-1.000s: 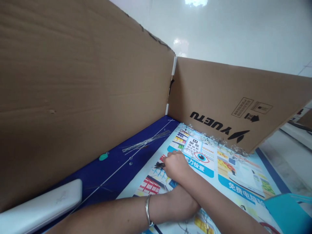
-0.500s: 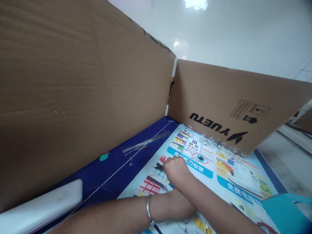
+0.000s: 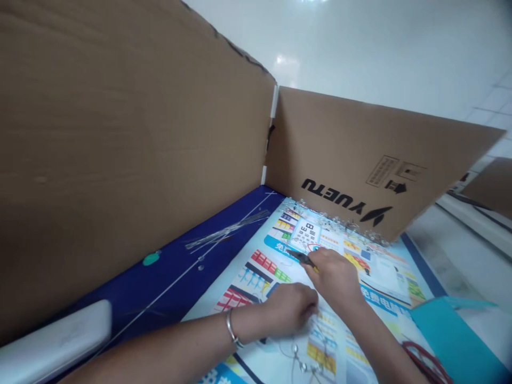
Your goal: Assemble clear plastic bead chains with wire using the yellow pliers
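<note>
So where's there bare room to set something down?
The blue strip between the white line and poster looks bare below the clear beads, as does the poster between the pliers and left hand. Crowded: the foot of the lettered cardboard panel, with clear pieces, and below the left hand, with beaded wire.

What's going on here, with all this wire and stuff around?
A person is working with both hands over a printed sheet. The right hand holds pliers, their tips pointing away over the sheet. The left hand is curled closed nearby, with beaded wire just below it; whether it grips that wire is hard to tell. A wire bundle lies farther off, near cardboard.
</note>
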The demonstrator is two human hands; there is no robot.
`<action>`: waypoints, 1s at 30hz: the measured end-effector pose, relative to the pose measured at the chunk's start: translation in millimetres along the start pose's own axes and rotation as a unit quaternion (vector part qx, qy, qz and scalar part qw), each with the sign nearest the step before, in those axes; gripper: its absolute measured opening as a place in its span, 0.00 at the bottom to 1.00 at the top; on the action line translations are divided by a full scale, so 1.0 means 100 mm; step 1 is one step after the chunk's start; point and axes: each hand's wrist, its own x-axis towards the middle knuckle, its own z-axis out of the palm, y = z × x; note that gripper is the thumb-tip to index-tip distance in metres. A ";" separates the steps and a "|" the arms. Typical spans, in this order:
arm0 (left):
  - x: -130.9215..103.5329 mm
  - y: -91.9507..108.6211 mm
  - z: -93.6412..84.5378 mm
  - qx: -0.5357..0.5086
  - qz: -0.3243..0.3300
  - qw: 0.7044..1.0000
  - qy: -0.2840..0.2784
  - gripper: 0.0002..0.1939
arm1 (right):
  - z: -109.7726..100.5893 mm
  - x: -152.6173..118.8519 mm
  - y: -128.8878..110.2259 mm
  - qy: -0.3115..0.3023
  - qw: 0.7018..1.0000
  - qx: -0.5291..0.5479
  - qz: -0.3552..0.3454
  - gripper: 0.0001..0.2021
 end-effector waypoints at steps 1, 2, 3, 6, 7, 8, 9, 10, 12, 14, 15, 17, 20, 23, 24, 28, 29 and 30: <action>0.01 0.00 -0.02 -0.016 -0.030 0.999 0.010 0.06 | -0.04 -0.11 0.10 0.010 1.000 0.002 0.017 0.10; 0.02 -0.01 -0.05 -0.045 -0.049 0.998 0.016 0.06 | -0.07 -0.23 0.19 0.012 0.999 0.003 0.030 0.11; 0.02 -0.01 -0.06 -0.076 -0.065 0.995 0.021 0.06 | -0.08 -0.36 0.28 0.010 0.999 0.003 0.043 0.11; 0.05 -0.02 -0.09 -0.172 -0.104 0.979 0.032 0.06 | -0.07 -0.69 0.45 -0.022 0.997 -0.001 0.067 0.12; 0.06 -0.03 -0.09 -0.200 -0.115 0.972 0.037 0.06 | -0.05 -0.78 0.48 -0.032 0.997 -0.002 0.071 0.11; 0.07 -0.03 -0.09 -0.225 -0.122 0.966 0.042 0.06 | -0.03 -0.85 0.51 -0.039 0.996 -0.004 0.075 0.11; 0.07 -0.03 -0.10 -0.246 -0.127 0.960 0.045 0.07 | 0.00 -0.90 0.53 -0.045 0.996 -0.006 0.077 0.11; 0.08 -0.03 -0.11 -0.263 -0.131 0.955 0.047 0.08 | 0.02 -0.93 0.53 -0.049 0.996 -0.008 0.078 0.10; 0.08 -0.02 -0.13 -0.289 -0.137 0.946 0.049 0.09 | 0.05 -0.96 0.53 -0.053 0.996 -0.013 0.072 0.09; 0.08 0.00 -0.16 -0.304 -0.140 0.941 0.048 0.09 | 0.07 -0.94 0.52 -0.052 0.997 -0.016 0.063 0.07; 0.09 0.01 -0.17 -0.308 -0.139 0.940 0.046 0.09 | 0.07 -0.94 0.50 -0.051 0.997 -0.017 0.057 0.07; 0.09 0.04 -0.19 -0.310 -0.138 0.940 0.042 0.08 | 0.08 -0.93 0.48 -0.050 0.998 -0.018 0.042 0.06; 0.10 0.06 -0.19 -0.308 -0.152 0.938 0.041 0.09 | 0.12 -0.93 0.46 -0.047 0.998 -0.026 0.025 0.06; 0.10 0.06 -0.19 -0.303 -0.162 0.938 0.038 0.10 | 0.16 -0.95 0.45 -0.040 0.998 -0.038 0.011 0.07; 0.10 0.06 -0.19 -0.299 -0.160 0.940 0.037 0.10 | 0.17 -0.96 0.45 -0.039 0.998 -0.042 0.007 0.06; 0.09 0.07 -0.21 -0.287 -0.138 0.948 0.023 0.12 | 0.21 -0.97 0.44 -0.033 0.998 -0.053 -0.001 0.07; 0.09 0.07 -0.21 -0.285 -0.134 0.949 0.021 0.12 | 0.21 -0.97 0.44 -0.032 0.998 -0.054 -0.003 0.07; 0.09 0.07 -0.21 -0.283 -0.134 0.949 0.021 0.12 | 0.22 -0.97 0.44 -0.031 0.998 -0.054 -0.005 0.07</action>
